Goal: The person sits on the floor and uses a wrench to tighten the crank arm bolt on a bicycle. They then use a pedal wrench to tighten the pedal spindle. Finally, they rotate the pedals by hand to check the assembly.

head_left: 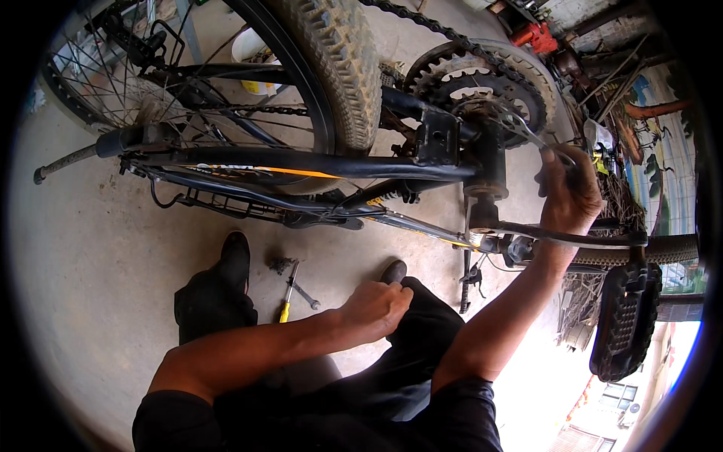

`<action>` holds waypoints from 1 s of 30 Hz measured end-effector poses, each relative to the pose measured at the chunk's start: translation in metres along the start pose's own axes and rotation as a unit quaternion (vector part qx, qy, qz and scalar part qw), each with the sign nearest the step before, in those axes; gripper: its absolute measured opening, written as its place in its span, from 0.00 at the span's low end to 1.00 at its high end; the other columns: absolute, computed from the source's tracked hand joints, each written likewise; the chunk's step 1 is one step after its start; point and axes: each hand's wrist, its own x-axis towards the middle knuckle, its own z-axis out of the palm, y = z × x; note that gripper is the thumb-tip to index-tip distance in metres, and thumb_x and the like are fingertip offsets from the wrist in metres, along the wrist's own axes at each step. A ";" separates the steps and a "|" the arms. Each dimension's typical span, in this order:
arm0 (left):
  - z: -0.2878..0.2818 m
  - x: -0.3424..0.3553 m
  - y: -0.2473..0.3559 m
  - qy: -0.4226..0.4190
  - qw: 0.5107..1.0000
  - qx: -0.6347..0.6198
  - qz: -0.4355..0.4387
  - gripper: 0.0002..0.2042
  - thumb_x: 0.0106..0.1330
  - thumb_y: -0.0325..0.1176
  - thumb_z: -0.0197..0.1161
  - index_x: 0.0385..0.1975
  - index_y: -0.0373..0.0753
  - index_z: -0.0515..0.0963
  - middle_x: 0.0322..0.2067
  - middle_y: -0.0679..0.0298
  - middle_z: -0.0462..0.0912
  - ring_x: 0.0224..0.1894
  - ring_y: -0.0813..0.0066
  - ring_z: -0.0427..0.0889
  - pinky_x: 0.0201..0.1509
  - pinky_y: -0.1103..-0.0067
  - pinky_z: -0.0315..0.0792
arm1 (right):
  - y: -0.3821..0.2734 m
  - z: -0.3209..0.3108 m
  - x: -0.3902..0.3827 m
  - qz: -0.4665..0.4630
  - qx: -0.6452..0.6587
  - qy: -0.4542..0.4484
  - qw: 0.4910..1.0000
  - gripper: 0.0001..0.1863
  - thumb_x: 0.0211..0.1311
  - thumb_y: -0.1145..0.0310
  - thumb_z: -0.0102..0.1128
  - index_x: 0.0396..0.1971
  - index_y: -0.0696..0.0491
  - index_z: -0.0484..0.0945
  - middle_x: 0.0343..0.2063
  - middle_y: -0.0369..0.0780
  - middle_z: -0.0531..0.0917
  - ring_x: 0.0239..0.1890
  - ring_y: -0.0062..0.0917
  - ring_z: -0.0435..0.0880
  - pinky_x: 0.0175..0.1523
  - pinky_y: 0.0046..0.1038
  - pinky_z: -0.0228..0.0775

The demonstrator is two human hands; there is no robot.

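Note:
A black bicycle frame (301,167) with orange stripes stands bottom-up before me. Up at its bottom bracket (486,162), beside the chainrings (482,83), my right hand (568,188) is closed around a silver wrench (521,124). The tip of that wrench reaches the area between bracket and chainrings; its exact seat is hidden. A crank arm (580,236) passes by my right wrist, with a black pedal (625,324) at its end. My left hand (376,307) is curled closed over my knee, away from the bicycle; whatever it may hold is hidden.
On the concrete floor lie a yellow-handled screwdriver (286,301), another wrench (305,295) and a dark clump (282,264). The rear tyre (339,68) rises close by at the top. Behind the wheel is a white bucket (252,49). Sticks and clutter (625,166) line the right side.

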 end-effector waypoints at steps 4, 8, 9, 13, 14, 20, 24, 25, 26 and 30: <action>0.003 0.000 -0.002 -0.015 1.000 0.016 0.002 0.08 0.58 0.30 0.62 0.26 0.35 0.70 0.24 0.52 0.76 0.27 0.51 0.79 0.29 0.62 0.73 | -0.007 0.006 -0.001 -0.016 -0.029 0.007 0.999 0.06 0.56 0.77 0.66 0.34 0.57 0.80 0.22 0.30 0.78 0.23 0.09 0.71 0.27 0.12 0.60; 0.004 0.000 -0.002 -0.032 0.999 0.023 -0.015 0.08 0.58 0.31 0.62 0.26 0.35 0.70 0.25 0.52 0.76 0.28 0.51 0.79 0.30 0.62 0.73 | -0.007 0.003 -0.002 -0.044 0.040 0.006 0.998 0.07 0.56 0.77 0.66 0.34 0.56 0.80 0.22 0.30 0.78 0.23 0.10 0.71 0.27 0.13 0.60; 0.004 0.000 -0.001 -0.034 0.999 0.023 -0.015 0.08 0.58 0.31 0.62 0.26 0.35 0.70 0.25 0.52 0.77 0.28 0.51 0.79 0.30 0.62 0.73 | -0.007 0.003 -0.002 -0.046 0.046 0.007 0.998 0.06 0.56 0.77 0.66 0.34 0.56 0.80 0.22 0.30 0.78 0.23 0.10 0.71 0.27 0.13 0.60; 0.003 0.002 0.001 -0.038 0.999 0.018 -0.017 0.08 0.59 0.31 0.62 0.26 0.35 0.70 0.25 0.52 0.77 0.28 0.51 0.79 0.30 0.62 0.73 | -0.003 0.007 -0.002 -0.048 0.064 0.006 0.997 0.07 0.56 0.77 0.65 0.35 0.56 0.79 0.22 0.31 0.78 0.23 0.10 0.71 0.27 0.13 0.60; 0.003 0.001 0.000 -0.039 0.999 0.018 -0.016 0.08 0.59 0.30 0.62 0.26 0.35 0.70 0.25 0.52 0.77 0.28 0.51 0.79 0.30 0.62 0.73 | -0.002 0.009 -0.002 -0.046 0.068 0.006 0.997 0.07 0.57 0.77 0.65 0.35 0.56 0.79 0.22 0.31 0.78 0.22 0.10 0.71 0.27 0.13 0.60; 0.007 -0.001 -0.002 -0.046 0.999 0.024 -0.017 0.08 0.59 0.30 0.61 0.26 0.34 0.71 0.25 0.51 0.77 0.28 0.51 0.79 0.30 0.62 0.73 | -0.006 0.008 0.000 -0.020 0.053 -0.002 0.998 0.07 0.56 0.74 0.67 0.35 0.56 0.79 0.22 0.32 0.79 0.22 0.10 0.72 0.26 0.13 0.61; 0.004 0.002 0.001 -0.055 0.998 0.024 -0.026 0.08 0.59 0.30 0.61 0.26 0.34 0.71 0.25 0.51 0.77 0.28 0.51 0.79 0.30 0.62 0.73 | -0.008 0.015 -0.001 -0.006 0.079 0.055 0.995 0.09 0.56 0.72 0.68 0.34 0.57 0.79 0.20 0.32 0.79 0.21 0.11 0.72 0.26 0.14 0.61; 0.003 0.002 0.001 -0.055 0.998 0.025 -0.028 0.08 0.59 0.30 0.61 0.26 0.34 0.71 0.24 0.51 0.77 0.28 0.51 0.79 0.30 0.62 0.73 | -0.009 0.013 -0.001 -0.005 0.086 0.078 0.993 0.09 0.56 0.71 0.69 0.33 0.57 0.79 0.19 0.32 0.78 0.21 0.11 0.72 0.26 0.14 0.60; 0.004 0.002 0.001 -0.054 0.998 0.027 -0.027 0.08 0.60 0.30 0.61 0.26 0.34 0.71 0.24 0.51 0.77 0.28 0.51 0.79 0.30 0.62 0.73 | -0.010 0.012 -0.001 -0.003 0.092 0.099 0.991 0.10 0.56 0.70 0.69 0.33 0.57 0.78 0.19 0.32 0.78 0.20 0.12 0.71 0.25 0.14 0.60; 0.006 0.000 -0.001 -0.054 0.998 0.035 -0.023 0.08 0.60 0.31 0.61 0.26 0.35 0.71 0.24 0.52 0.77 0.28 0.51 0.79 0.31 0.63 0.73 | -0.017 0.008 0.000 0.034 0.096 0.113 0.988 0.11 0.54 0.68 0.70 0.31 0.55 0.77 0.16 0.32 0.75 0.18 0.11 0.68 0.24 0.13 0.55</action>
